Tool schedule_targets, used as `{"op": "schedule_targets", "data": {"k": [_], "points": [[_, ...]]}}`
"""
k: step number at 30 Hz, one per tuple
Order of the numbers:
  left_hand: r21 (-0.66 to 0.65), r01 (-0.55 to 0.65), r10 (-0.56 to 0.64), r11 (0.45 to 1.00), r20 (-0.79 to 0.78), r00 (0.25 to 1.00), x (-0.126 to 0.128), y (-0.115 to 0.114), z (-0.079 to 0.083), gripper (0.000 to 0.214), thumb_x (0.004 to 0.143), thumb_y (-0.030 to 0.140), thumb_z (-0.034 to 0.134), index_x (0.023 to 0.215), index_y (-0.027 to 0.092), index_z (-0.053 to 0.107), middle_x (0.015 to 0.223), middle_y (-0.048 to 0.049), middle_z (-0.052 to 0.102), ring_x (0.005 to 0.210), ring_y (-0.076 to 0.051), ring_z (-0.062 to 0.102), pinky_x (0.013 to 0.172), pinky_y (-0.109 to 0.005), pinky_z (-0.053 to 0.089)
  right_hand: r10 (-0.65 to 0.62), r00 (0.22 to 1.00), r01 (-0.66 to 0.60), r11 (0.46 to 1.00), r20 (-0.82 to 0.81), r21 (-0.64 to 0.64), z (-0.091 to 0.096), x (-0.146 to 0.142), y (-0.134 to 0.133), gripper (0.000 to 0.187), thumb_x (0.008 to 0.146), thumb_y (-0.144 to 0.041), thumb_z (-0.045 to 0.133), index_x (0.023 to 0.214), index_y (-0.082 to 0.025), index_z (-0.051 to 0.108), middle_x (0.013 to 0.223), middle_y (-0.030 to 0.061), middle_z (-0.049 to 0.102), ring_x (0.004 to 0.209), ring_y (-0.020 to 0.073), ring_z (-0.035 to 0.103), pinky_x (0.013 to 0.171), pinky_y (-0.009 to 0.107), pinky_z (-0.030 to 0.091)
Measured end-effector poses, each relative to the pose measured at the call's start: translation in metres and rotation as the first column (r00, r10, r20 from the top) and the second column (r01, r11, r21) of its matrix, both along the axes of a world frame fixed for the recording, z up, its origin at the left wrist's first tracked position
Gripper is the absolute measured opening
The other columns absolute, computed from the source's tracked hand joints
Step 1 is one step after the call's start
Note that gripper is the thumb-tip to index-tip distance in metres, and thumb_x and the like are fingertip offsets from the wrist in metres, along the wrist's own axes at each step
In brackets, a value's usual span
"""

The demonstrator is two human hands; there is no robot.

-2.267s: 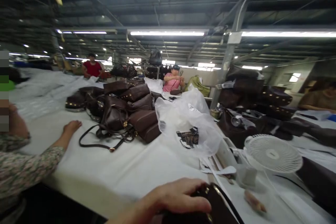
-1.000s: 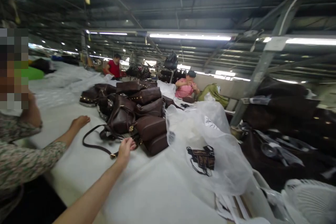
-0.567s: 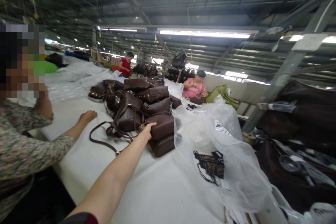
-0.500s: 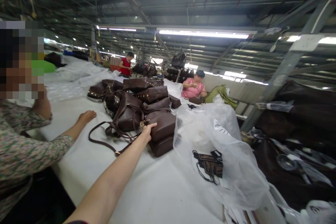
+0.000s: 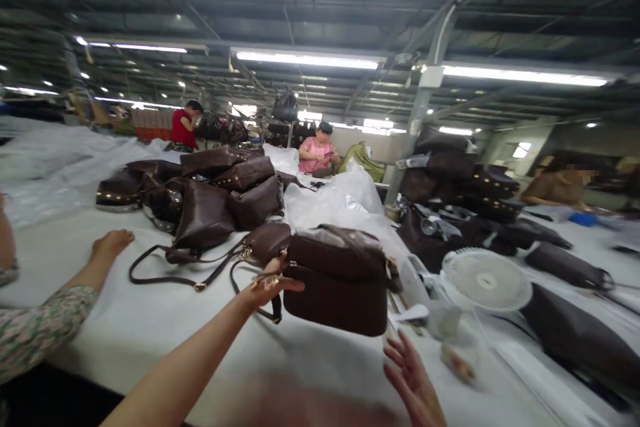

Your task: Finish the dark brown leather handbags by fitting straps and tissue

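Observation:
My left hand (image 5: pixel 273 283) grips a dark brown handbag (image 5: pixel 340 297) by its left end, around the strap and gold-coloured fittings. The bag is raised off the white table (image 5: pixel 225 353), its long side towards me. Just below the bag's lower right corner, my right hand (image 5: pixel 407 373) is open with fingers spread, apart from the bag. To the left lies a pile of similar brown handbags (image 5: pixel 205 213), some with gold studs. A loose strap (image 5: pixel 150 277) with a buckle curls on the table in front of the pile.
A co-worker's hand (image 5: pixel 115 240) rests on the table at the left. Clear plastic sheeting (image 5: pixel 325 203) lies behind the held bag. A white fan (image 5: pixel 487 280) stands on the right, near more dark bags (image 5: pixel 455 180) and a pillar (image 5: pixel 417 120). Other people sit or stand farther back.
My left hand has lifted a handbag off the pile and brought it right and nearer. My right hand has come into view. The view has swung right, showing the fan.

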State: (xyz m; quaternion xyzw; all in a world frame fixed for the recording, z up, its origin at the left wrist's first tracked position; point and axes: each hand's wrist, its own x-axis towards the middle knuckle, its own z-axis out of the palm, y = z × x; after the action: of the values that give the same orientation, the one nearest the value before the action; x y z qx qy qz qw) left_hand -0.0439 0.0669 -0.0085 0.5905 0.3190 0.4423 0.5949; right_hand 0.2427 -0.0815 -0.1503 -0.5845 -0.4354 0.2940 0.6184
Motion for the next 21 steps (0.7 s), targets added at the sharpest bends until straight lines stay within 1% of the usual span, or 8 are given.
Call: {"op": "schedule_targets", "data": {"k": [3,6,9,12,14,16,18,21], "points": [[-0.044,0.05,-0.053,0.998,-0.081,0.995,0.015,-0.022,-0.043,0.04,0.05,0.013,0.081,0.088,0.015,0.071,0.082,-0.0055,0.072,0.09,-0.03,0.066,0.086,-0.041,0.053,0.106,0.992,-0.105,0.994,-0.067,0.019,0.008,-0.003,-0.008,0.104,0.076,-0.053,0.07,0.154,-0.028,0.006,0.151,0.0161,0.035,0.128,0.0285,0.05,0.093,0.039,0.051],[-0.012,0.066,-0.067,0.998,-0.055,0.996,0.018,-0.029,-0.066,0.039,0.056,0.017,0.079,0.095,0.014,0.071,0.089,-0.0058,0.073,0.092,-0.028,0.066,0.09,-0.039,0.052,0.205,0.979,-0.205,0.978,-0.022,-0.036,0.019,-0.01,-0.012,0.106,0.078,-0.045,0.071,0.154,-0.027,0.0,0.152,0.0162,0.034,0.132,0.0276,0.046,0.09,0.037,0.053],[0.077,0.033,-0.029,0.996,-0.05,0.998,0.007,-0.022,-0.066,0.036,0.062,0.022,0.077,0.097,0.016,0.071,0.098,-0.007,0.073,0.098,-0.029,0.066,0.097,-0.041,0.049,0.259,0.965,-0.256,0.965,0.05,-0.057,0.027,-0.021,-0.006,0.098,0.077,-0.036,0.07,0.154,-0.026,0.012,0.149,0.0143,0.041,0.133,0.0282,0.045,0.085,0.035,0.055],[0.108,-0.001,0.012,0.994,-0.103,0.995,-0.014,-0.012,-0.054,0.034,0.064,0.03,0.078,0.095,0.017,0.073,0.098,-0.0079,0.074,0.102,-0.03,0.065,0.096,-0.041,0.05,0.276,0.952,-0.269,0.961,0.131,-0.069,0.03,-0.027,0.007,0.082,0.074,-0.032,0.07,0.148,-0.025,0.036,0.139,0.0125,0.054,0.124,0.0301,0.055,0.076,0.034,0.057],[0.106,0.03,-0.006,0.994,-0.214,0.977,-0.032,-0.008,-0.048,0.032,0.067,0.035,0.076,0.094,0.018,0.074,0.095,-0.008,0.074,0.1,-0.031,0.067,0.091,-0.04,0.053,0.228,0.95,-0.216,0.973,0.215,-0.076,0.039,-0.023,0.018,0.055,0.076,-0.037,0.067,0.129,-0.021,0.059,0.122,0.0131,0.066,0.108,0.0305,0.065,0.074,0.036,0.057],[0.131,0.062,-0.014,0.989,-0.343,0.939,-0.053,-0.009,-0.05,0.029,0.072,0.039,0.072,0.095,0.022,0.076,0.096,-0.0068,0.075,0.098,-0.03,0.068,0.09,-0.04,0.054,0.128,0.94,-0.12,0.992,0.317,-0.047,0.059,-0.011,0.031,0.035,0.082,-0.044,0.061,0.104,-0.019,0.07,0.1,0.0122,0.073,0.09,0.0284,0.07,0.073,0.037,0.057],[0.187,0.011,0.068,0.982,-0.405,0.912,-0.074,-0.014,-0.061,0.03,0.075,0.043,0.068,0.097,0.026,0.077,0.098,-0.0048,0.076,0.096,-0.029,0.069,0.09,-0.038,0.054,0.048,0.912,-0.056,0.998,0.408,0.008,0.089,0.004,0.051,0.032,0.087,-0.046,0.055,0.095,-0.019,0.071,0.088,0.0096,0.073,0.081,0.0254,0.07,0.073,0.035,0.056],[0.244,-0.253,0.331,0.936,-0.366,0.87,-0.105,-0.022,-0.097,0.033,0.073,0.052,0.066,0.092,0.028,0.077,0.093,-0.0038,0.076,0.08,-0.026,0.071,0.073,-0.032,0.06,0.044,0.809,-0.081,0.996,0.587,0.037,0.13,0.02,0.104,0.031,0.093,-0.041,0.047,0.101,-0.02,0.068,0.09,0.0071,0.073,0.082,0.022,0.069,0.074,0.031,0.054]]}}
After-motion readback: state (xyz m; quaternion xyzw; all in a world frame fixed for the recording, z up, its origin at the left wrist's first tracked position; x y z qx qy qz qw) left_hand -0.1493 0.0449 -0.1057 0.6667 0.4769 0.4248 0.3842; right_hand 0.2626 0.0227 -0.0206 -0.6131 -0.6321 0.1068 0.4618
